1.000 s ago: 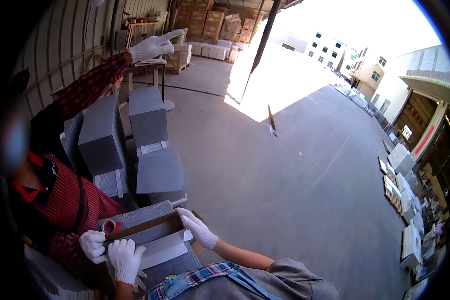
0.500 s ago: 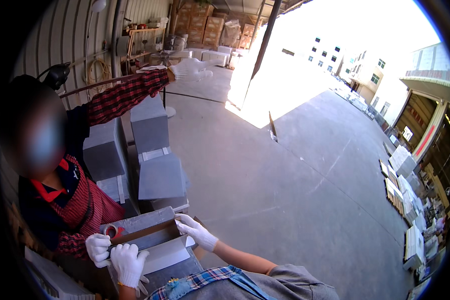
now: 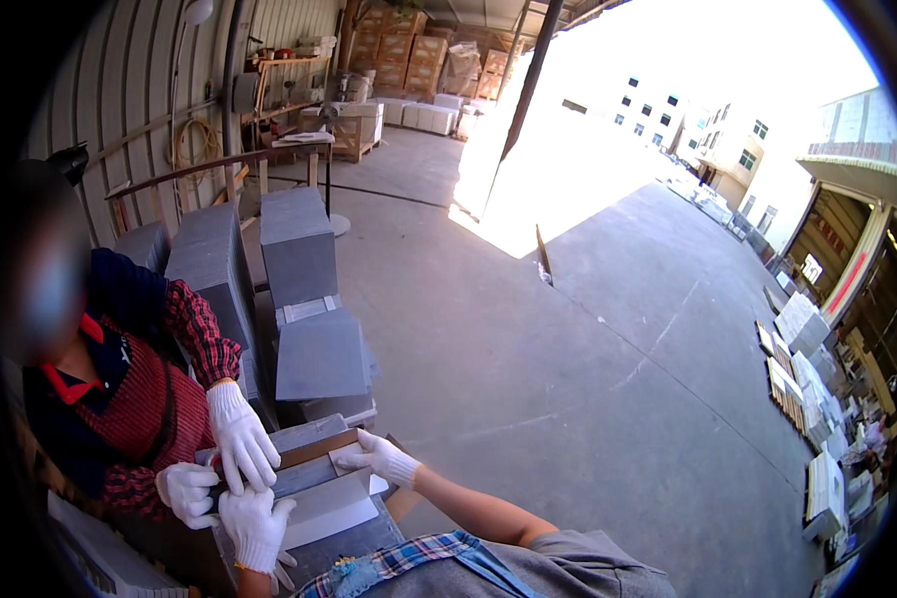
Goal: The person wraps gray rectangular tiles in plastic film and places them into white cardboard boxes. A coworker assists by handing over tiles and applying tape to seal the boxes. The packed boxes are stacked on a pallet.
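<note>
A long, narrow cardboard box [image 3: 317,448], brown inside with a white flap [image 3: 334,510] folded out toward me, lies on grey slabs. Grey, slab-like material shows inside it. My left hand [image 3: 254,525], in a white knit glove, is closed over the box's left end; its fingertips are partly hidden. At the right end rests my right hand [image 3: 381,459], also gloved, its fingers stretched out against the box. Facing me at the left, a co-worker's gloved hand [image 3: 241,439] reaches down by my left fingers. The co-worker's other hand [image 3: 187,490] is beside the box's left end.
Stacks of grey slabs [image 3: 299,239] stand beyond the box, with a lower stack [image 3: 321,354] nearer. A railing [image 3: 199,171] runs behind them. Wooden crates [image 3: 394,50] are piled at the back. Concrete floor [image 3: 568,399] stretches right, toward pale stacked material [image 3: 802,321].
The co-worker's raised, pointing arm has come down to the box, largely covering the red tape roll. My right hand's fingers have shifted slightly and straightened at the box's right end.
</note>
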`<state>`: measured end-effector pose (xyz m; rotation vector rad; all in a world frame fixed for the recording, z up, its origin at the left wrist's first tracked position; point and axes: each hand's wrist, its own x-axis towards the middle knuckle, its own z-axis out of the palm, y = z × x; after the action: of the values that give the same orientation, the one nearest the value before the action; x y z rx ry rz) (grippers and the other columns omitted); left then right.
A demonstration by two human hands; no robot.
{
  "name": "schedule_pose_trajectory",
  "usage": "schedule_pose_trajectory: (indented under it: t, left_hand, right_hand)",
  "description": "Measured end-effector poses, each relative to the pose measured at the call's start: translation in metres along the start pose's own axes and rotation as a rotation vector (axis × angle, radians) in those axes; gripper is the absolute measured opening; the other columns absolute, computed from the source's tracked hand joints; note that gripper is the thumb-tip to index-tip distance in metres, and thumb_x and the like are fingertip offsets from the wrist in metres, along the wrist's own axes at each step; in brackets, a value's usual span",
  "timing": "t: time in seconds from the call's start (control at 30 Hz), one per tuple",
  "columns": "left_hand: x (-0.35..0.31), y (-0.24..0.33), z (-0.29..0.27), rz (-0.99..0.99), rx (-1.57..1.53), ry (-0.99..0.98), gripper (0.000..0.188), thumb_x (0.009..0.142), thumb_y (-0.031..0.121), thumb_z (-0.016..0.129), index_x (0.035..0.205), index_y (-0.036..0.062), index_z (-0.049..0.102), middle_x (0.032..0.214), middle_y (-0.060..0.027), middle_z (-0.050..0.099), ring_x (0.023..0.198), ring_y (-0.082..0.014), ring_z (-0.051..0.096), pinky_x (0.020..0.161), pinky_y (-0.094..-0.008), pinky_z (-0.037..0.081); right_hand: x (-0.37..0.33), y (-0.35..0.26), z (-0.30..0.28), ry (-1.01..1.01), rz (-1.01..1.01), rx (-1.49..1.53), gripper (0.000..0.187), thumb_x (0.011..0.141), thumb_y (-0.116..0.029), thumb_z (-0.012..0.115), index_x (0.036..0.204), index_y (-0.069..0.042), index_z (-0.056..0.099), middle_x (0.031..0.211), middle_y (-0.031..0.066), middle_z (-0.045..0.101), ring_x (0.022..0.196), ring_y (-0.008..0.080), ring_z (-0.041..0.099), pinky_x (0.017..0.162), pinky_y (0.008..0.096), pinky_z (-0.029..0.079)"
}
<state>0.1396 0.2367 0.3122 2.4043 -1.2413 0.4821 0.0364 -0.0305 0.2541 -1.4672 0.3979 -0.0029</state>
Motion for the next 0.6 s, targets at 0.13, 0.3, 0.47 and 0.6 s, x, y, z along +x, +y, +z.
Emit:
schedule_pose_trajectory:
  t: [0.13,0.3,0.47,0.6]
  left_hand:
    - [0.009,0.007,0.011,-0.010,0.006,-0.019,0.036,0.059,0.032,0.086,0.062,0.0078,0.060,0.067,-0.0113,0.058,0.073,-0.0336,0.057,0.068,-0.0466,0.040]
    - [0.021,0.009,0.023,0.003,0.020,0.026,0.036,0.058,0.031,0.086,0.063,0.0072,0.060,0.068,-0.0118,0.058,0.074,-0.0342,0.057,0.069,-0.0468,0.040]
    - [0.031,0.008,0.034,0.013,0.018,0.054,0.036,0.057,0.030,0.087,0.063,0.0066,0.060,0.068,-0.0122,0.058,0.075,-0.0347,0.057,0.070,-0.0471,0.041]
    - [0.043,0.011,0.043,0.022,0.019,0.074,0.036,0.057,0.030,0.087,0.063,0.0062,0.060,0.068,-0.0126,0.058,0.076,-0.0352,0.057,0.071,-0.0473,0.041]
  right_hand:
    - [0.021,0.039,-0.022,0.067,-0.048,-0.018,0.057,0.095,-0.024,0.073,0.142,-0.002,0.049,0.132,0.0076,0.061,0.122,0.0173,0.056,0.107,0.0309,0.044]
    - [0.023,0.044,-0.029,0.069,-0.075,0.078,0.079,0.098,-0.029,0.066,0.160,-0.003,0.023,0.161,0.0184,0.034,0.147,0.0274,0.035,0.120,0.0332,0.027]
    - [0.018,0.029,-0.033,0.156,-0.129,0.115,0.068,0.100,-0.026,0.063,0.158,-0.007,0.033,0.149,0.0056,0.050,0.115,0.0121,0.054,0.081,0.0227,0.047]
    - [0.024,0.025,-0.040,0.143,-0.146,0.158,0.065,0.100,-0.021,0.060,0.158,-0.011,0.033,0.149,0.0047,0.050,0.111,0.0107,0.053,0.070,0.0208,0.043]
